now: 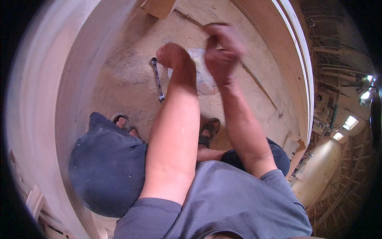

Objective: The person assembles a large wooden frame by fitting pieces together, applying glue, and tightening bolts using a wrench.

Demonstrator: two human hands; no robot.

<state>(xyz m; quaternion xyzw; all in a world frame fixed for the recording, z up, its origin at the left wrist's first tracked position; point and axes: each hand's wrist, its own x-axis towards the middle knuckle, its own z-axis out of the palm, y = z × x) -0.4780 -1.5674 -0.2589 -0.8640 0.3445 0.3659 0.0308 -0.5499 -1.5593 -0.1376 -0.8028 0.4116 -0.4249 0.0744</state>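
Over the dusty floor, my left hand is curled like a fist with its fingers mostly turned out of sight. Whatever it may hold is hidden. To its right, my right hand is raised and smeared by motion. Its fingers look bent, but I cannot tell if anything is in them. A whitish clear plastic bag lies on the floor below and between both hands, partly covered by them. A metal combination wrench rests on the floor just left of my left forearm.
Pale curved wooden walls rise on the left and right. A wooden block stands at the far end. A thin strip lies on the floor at right. My knees and sandalled feet are close below.
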